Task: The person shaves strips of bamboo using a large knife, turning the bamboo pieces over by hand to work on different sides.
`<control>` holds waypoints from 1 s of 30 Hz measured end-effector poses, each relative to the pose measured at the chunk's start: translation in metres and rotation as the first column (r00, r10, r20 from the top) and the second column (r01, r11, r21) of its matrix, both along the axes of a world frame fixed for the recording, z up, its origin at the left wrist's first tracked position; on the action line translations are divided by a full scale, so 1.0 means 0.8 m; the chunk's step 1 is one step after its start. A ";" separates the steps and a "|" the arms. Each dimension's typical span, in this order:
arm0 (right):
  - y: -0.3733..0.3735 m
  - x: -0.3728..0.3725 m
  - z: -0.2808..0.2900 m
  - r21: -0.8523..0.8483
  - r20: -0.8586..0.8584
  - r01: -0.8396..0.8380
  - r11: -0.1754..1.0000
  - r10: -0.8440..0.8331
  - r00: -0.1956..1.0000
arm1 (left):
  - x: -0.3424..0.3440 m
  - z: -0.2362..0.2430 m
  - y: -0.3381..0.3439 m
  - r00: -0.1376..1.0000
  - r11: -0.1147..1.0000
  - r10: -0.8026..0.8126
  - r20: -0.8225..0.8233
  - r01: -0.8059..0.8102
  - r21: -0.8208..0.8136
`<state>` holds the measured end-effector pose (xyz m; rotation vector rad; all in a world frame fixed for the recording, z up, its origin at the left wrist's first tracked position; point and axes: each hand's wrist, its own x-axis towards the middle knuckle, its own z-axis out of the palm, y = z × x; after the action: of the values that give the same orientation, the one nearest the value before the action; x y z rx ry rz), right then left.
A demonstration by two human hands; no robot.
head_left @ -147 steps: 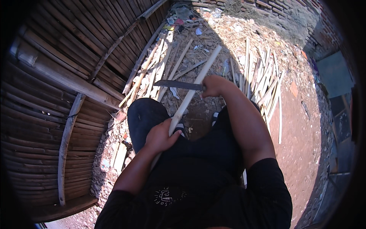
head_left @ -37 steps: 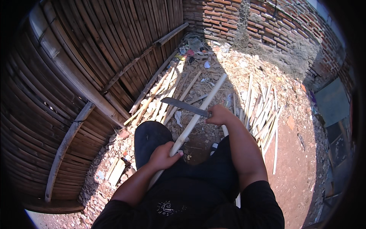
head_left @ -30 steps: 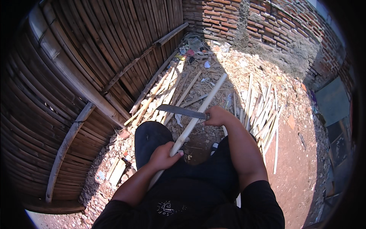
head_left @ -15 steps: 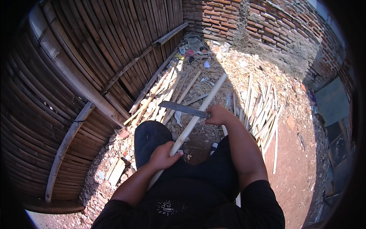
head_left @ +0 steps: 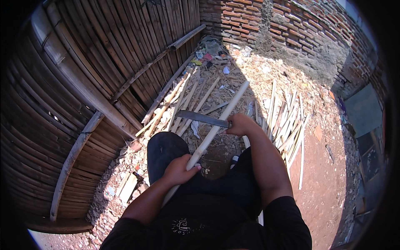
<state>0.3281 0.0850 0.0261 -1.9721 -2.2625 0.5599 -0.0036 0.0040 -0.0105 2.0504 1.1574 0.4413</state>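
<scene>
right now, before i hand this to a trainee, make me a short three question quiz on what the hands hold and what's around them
1. Which hand holds the long dark knife?
2. True or false: the left hand grips the pale pole on the near side of where the knife crosses it in view.
3. What is the wall at the picture's upper right made of? A) glass B) brick C) cloth

Key:
1. The right hand.
2. True.
3. B.
</scene>
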 end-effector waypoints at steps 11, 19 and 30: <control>0.003 0.004 -0.005 0.002 0.004 -0.004 1.000 0.004 1.000 | 0.000 0.002 -0.002 1.000 1.000 0.000 -0.006 0.000 0.003; 0.004 0.010 -0.015 0.087 0.011 -0.002 0.996 0.001 1.000 | 0.000 -0.001 -0.003 1.000 1.000 0.003 -0.001 -0.003 0.026; 0.004 0.009 -0.012 0.044 -0.020 -0.031 0.999 0.032 0.999 | -0.001 0.000 -0.002 1.000 1.000 0.001 -0.013 -0.001 0.001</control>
<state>0.3354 0.0882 0.0164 -1.9045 -2.2775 0.5265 -0.0041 0.0025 -0.0101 2.0564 1.1659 0.4296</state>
